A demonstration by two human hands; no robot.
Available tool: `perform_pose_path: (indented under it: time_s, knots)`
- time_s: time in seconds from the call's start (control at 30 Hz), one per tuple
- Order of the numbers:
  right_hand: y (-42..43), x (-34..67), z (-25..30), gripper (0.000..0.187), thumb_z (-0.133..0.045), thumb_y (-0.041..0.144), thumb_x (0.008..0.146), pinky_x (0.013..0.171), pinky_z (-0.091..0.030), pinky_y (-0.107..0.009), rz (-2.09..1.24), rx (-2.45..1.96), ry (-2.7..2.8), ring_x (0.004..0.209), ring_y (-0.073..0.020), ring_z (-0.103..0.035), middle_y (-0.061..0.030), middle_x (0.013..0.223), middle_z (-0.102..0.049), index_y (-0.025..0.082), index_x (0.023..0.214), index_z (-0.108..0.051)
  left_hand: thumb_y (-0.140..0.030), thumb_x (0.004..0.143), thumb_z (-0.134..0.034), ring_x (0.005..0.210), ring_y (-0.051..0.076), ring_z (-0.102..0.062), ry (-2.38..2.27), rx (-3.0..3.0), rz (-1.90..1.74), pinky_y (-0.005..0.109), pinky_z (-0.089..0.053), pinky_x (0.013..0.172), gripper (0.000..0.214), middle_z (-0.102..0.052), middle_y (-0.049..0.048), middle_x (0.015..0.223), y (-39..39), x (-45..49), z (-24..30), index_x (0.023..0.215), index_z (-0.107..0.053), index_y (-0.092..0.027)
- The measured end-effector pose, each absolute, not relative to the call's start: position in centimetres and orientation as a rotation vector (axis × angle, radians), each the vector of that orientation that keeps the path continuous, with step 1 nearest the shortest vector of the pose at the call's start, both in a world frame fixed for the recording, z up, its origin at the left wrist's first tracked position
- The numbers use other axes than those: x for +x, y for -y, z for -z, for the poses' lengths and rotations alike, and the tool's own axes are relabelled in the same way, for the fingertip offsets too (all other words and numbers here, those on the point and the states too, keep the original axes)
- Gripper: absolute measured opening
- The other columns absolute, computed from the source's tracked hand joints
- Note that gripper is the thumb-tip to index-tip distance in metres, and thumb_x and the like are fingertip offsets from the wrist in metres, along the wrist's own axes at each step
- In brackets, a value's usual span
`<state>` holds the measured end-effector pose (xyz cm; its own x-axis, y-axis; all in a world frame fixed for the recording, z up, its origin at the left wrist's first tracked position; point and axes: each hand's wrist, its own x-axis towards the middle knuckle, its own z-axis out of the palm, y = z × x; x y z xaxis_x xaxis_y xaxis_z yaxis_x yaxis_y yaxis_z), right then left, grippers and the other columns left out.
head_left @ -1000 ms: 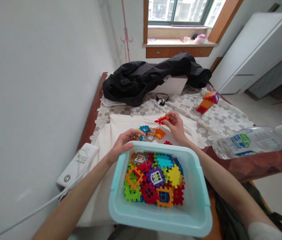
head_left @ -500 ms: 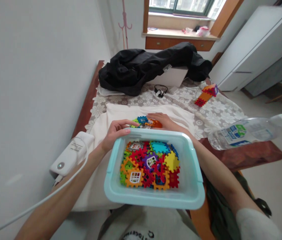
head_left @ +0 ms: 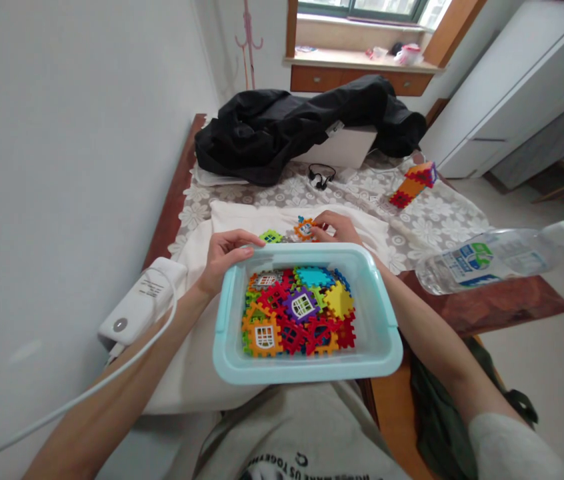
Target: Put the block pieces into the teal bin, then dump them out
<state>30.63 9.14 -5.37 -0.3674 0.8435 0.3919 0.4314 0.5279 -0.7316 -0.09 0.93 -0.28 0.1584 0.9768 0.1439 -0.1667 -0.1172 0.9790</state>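
A light blue plastic basin (head_left: 307,373) sits close to my body, with several toothed plastic building tiles (head_left: 303,305) in red, orange, yellow, purple and blue inside. My left hand (head_left: 227,257) grips its far left corner, thumb along the rim. Behind the far rim, my right hand (head_left: 338,229) pinches an orange toothed tile (head_left: 304,229) with a pale window-like centre. A green tile (head_left: 271,237) lies on the white cloth beside it, partly hidden by the rim. The lower part of what is under my right hand cannot be seen.
To the right lies a clear plastic bottle (head_left: 487,260) near the table edge. An orange and red tile tower (head_left: 412,185) stands behind it. A white power bank with a cable (head_left: 145,303) is at left. Black clothing (head_left: 282,133) and a black headset (head_left: 321,177) lie at the back.
My right hand has lifted and now pinches the orange tile apart from the others. The basin has shifted slightly and tipped a little; my left hand stays at its corner.
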Motion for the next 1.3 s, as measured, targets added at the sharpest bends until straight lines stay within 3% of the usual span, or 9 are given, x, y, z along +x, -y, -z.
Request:
perform_pose_path:
  time_s: [0.23, 0.37, 0.43, 0.53, 0.63, 0.73, 0.83, 0.93, 1.3]
  knots:
    - [-7.7, 30.4, 2.4, 0.046, -0.082, 0.07, 0.081, 0.078, -0.059, -0.038, -1.197, -0.825, 1.387, 0.078, -0.0214, -0.067, -0.0024, 0.085, -0.072, 0.025, 0.084, -0.073, -0.03, 0.068, -0.084, 0.053, 0.014, -0.063, -0.889, 1.239, -1.241, 0.022, -0.043, 0.049, 0.019, -0.079, 0.0042, 0.069, -1.1, 0.0, 0.4, 0.081, -0.088, -0.017]
    - [-6.5, 30.8, 0.7, 0.051, -0.082, 0.075, 0.079, 0.1, -0.06, -0.05, -1.508, -0.586, 1.627, 0.109, -0.0295, -0.072, -0.0087, 0.117, -0.076, 0.025, 0.084, -0.079, -0.029, 0.069, -0.084, 0.056, 0.016, -0.066, -0.885, 1.235, -1.216, 0.024, -0.048, 0.052, 0.019, -0.081, 0.0048, 0.072, -1.0, 0.2, 0.2, 0.082, -0.087, -0.017]
    - [-6.5, 30.7, 1.0, 0.062, -0.07, 0.086, 0.084, 0.109, -0.057, -0.055, -1.617, -0.53, 1.699, 0.125, -0.0326, -0.068, -0.0103, 0.132, -0.074, 0.026, 0.087, -0.082, -0.029, 0.069, -0.085, 0.056, 0.016, -0.066, -0.886, 1.23, -1.214, 0.024, -0.048, 0.052, 0.019, -0.081, 0.0047, 0.072, -0.9, 0.3, 0.1, 0.083, -0.087, -0.016]
    - [-7.3, 30.1, 3.1, 0.07, -0.049, 0.089, 0.094, 0.113, -0.055, -0.055, -1.491, -0.708, 1.666, 0.131, -0.0303, -0.067, -0.0093, 0.139, -0.073, 0.029, 0.108, -0.082, -0.029, 0.068, -0.085, 0.055, 0.015, -0.065, -0.884, 1.21, -1.217, 0.023, -0.047, 0.051, 0.019, -0.081, 0.0041, 0.071, -0.9, 0.3, 0.1, 0.082, -0.088, -0.017]
    - [-8.2, 29.6, 5.5, 0.062, -0.067, 0.076, 0.093, 0.127, -0.04, -0.057, -1.171, -0.835, 1.944, 0.144, -0.0324, -0.059, -0.0085, 0.15, -0.068, 0.032, 0.135, -0.075, -0.03, 0.068, -0.086, 0.055, 0.015, -0.065, -0.894, 1.202, -1.216, 0.022, -0.047, 0.05, 0.019, -0.08, 0.0042, 0.07, -0.9, 0.3, 0.1, 0.082, -0.088, -0.018]
    - [-8.7, 29.1, 7.1, 0.051, -0.077, 0.059, 0.091, 0.133, -0.027, -0.06, -0.944, -0.797, 2.241, 0.15, -0.0364, -0.052, -0.0054, 0.151, -0.068, 0.035, 0.136, -0.076, -0.03, 0.068, -0.085, 0.056, 0.015, -0.064, -0.9, 1.216, -1.225, 0.023, -0.046, 0.05, 0.019, -0.08, 0.0049, 0.071, -0.9, 0.3, 0.1, 0.081, -0.088, -0.017]
    - [-8.7, 28.9, 7.6, 0.036, -0.075, 0.042, 0.095, 0.126, -0.038, -0.057, -0.87, -0.827, 2.37, 0.135, -0.0343, -0.064, -0.0038, 0.136, -0.076, 0.04, 0.131, -0.077, -0.031, 0.069, -0.084, 0.054, 0.016, -0.062, -0.898, 1.221, -1.228, 0.023, -0.044, 0.048, 0.019, -0.08, 0.005, 0.071, -0.8, 0.4, 0.0, 0.081, -0.088, -0.017]
    - [-8.7, 29.2, 7.7, 0.044, -0.071, 0.034, 0.095, 0.119, -0.045, -0.057, -0.803, -0.917, 2.364, 0.126, -0.0335, -0.066, -0.0054, 0.135, -0.076, 0.039, 0.139, -0.072, -0.031, 0.068, -0.084, 0.053, 0.015, -0.062, -0.896, 1.22, -1.227, 0.024, -0.043, 0.047, 0.019, -0.079, 0.0047, 0.07, -0.8, 0.4, 0.0, 0.081, -0.088, -0.018]
    - [-8.1, 28.6, 7.3, 0.043, -0.067, 0.032, 0.099, 0.119, -0.043, -0.057, -0.693, -0.913, 2.425, 0.133, -0.0329, -0.061, -0.0067, 0.144, -0.071, 0.031, 0.141, -0.069, -0.03, 0.068, -0.084, 0.054, 0.015, -0.062, -0.892, 1.219, -1.234, 0.024, -0.043, 0.049, 0.019, -0.08, 0.0048, 0.071, -0.9, 0.4, 0.2, 0.081, -0.088, -0.018]
